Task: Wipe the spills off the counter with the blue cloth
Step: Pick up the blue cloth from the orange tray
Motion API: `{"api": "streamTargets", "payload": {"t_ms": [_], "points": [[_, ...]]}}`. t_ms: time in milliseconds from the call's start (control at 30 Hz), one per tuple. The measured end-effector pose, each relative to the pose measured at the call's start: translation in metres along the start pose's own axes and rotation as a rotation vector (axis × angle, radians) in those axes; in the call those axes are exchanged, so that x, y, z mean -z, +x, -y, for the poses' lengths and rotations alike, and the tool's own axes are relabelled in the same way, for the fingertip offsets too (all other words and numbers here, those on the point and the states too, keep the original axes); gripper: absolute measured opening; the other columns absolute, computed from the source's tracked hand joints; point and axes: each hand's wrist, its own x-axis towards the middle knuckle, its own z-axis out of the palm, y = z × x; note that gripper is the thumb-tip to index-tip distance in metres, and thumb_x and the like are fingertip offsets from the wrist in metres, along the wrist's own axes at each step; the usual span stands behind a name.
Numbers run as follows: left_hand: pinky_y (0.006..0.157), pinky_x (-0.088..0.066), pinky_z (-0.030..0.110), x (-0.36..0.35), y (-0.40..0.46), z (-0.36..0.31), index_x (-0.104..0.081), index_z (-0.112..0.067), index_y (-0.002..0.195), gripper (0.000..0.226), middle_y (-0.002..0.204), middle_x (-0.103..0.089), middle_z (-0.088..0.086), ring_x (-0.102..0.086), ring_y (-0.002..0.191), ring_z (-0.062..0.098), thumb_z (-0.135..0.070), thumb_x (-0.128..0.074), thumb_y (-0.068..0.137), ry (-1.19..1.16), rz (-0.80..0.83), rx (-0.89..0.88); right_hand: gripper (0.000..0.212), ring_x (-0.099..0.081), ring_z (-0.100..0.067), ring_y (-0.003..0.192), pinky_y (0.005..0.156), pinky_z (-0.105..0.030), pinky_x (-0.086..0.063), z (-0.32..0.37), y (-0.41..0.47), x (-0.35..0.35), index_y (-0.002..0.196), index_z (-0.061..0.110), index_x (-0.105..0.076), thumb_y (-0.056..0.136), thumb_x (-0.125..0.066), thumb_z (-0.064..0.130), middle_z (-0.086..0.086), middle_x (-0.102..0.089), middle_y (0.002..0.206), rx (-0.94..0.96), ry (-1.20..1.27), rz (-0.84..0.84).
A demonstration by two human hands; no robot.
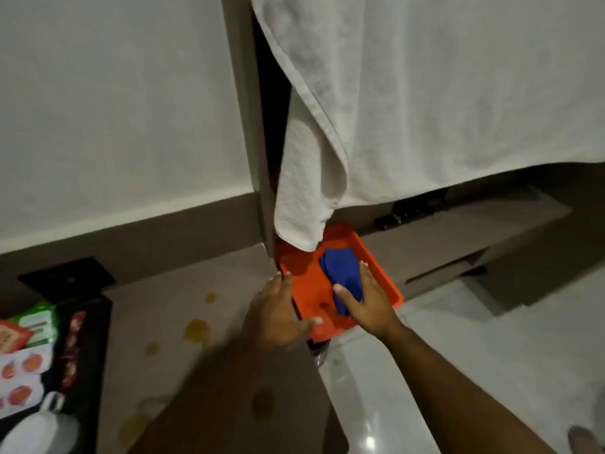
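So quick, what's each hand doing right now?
Left hand: open, fingers resting on the edge of the orange tray, holding nothing.
Right hand: closing on the blue cloth in the tray.

We seem to be in a hotel room or a home washroom corner: a white terry towel [425, 93] hangs over a dim opening, a pale surface [170, 309] runs along a plain wall, and a black tray [88, 339] at the left holds small packaged sachets [26, 362].

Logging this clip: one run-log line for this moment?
phase: pickup | right hand: gripping blue cloth in orange tray | left hand: steadying tray | yellow spills: unwiped
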Motion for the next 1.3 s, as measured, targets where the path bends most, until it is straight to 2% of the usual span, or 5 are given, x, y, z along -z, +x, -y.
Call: {"api": "streamTargets", "payload": {"t_ms": [567, 767, 1000, 1167, 1300], "points": [[0.116, 0.018, 0.043, -0.122, 0.071, -0.017, 0.011, -0.002, 0.153, 0.129, 0.162, 0.017, 0.022, 0.014, 0.151, 0.033, -0.093, -0.024, 0.069, 0.342, 0.309, 0.079, 0.075, 0.008, -0.034, 0.147, 0.118, -0.049, 0.008, -0.094, 0.128, -0.068, 0.151, 0.013, -0.002, 0.095, -0.043, 0.042, -0.02, 0.005, 0.16, 0.088, -0.537, 0.108], [0.116, 0.018, 0.041, -0.116, 0.076, -0.019, 0.01, -0.002, 0.153, 0.133, 0.163, 0.017, 0.02, 0.016, 0.152, 0.03, -0.095, -0.026, 0.065, 0.327, 0.353, 0.095, 0.067, -0.032, -0.033, 0.14, 0.118, -0.041, -0.018, -0.09, 0.141, -0.053, 0.147, 0.009, -0.028, 0.087, -0.056, 0.001, -0.018, -0.035, 0.152, 0.047, -0.086, -0.05], [0.123, 0.003, 0.045, -0.09, 0.065, -0.01, 0.009, -0.007, 0.155, 0.126, 0.164, 0.017, 0.016, 0.013, 0.152, 0.029, -0.092, -0.029, 0.07, 0.311, 0.295, 0.012, 0.031, -0.063, 0.001, 0.062, 0.059, -0.018, -0.05, -0.057, 0.124, 0.005, 0.121, 0.01, -0.06, 0.093, -0.048, 0.004, 0.0, -0.068, 0.087, -0.166, 0.599, -0.174], [0.123, -0.006, 0.047, -0.042, 0.022, 0.001, -0.003, -0.008, 0.157, 0.116, 0.166, 0.005, 0.018, 0.003, 0.153, 0.032, -0.087, -0.031, 0.076, 0.303, 0.208, 0.04, 0.028, -0.068, -0.02, 0.095, 0.075, -0.032, -0.056, -0.03, 0.043, 0.008, 0.121, 0.024, -0.057, 0.095, -0.052, 0.016, -0.003, -0.067, 0.115, -0.288, 0.742, -0.121], [0.12, -0.023, 0.049, -0.007, -0.04, 0.022, -0.034, -0.003, 0.15, 0.097, 0.158, -0.026, 0.026, -0.025, 0.148, 0.04, -0.076, -0.031, 0.087, 0.336, 0.084, 0.038, 0.033, -0.066, 0.0, 0.09, 0.071, -0.016, -0.052, -0.001, -0.032, -0.023, 0.126, 0.023, -0.056, 0.095, -0.052, 0.013, 0.003, -0.066, 0.114, -0.155, 0.578, -0.052]]}}
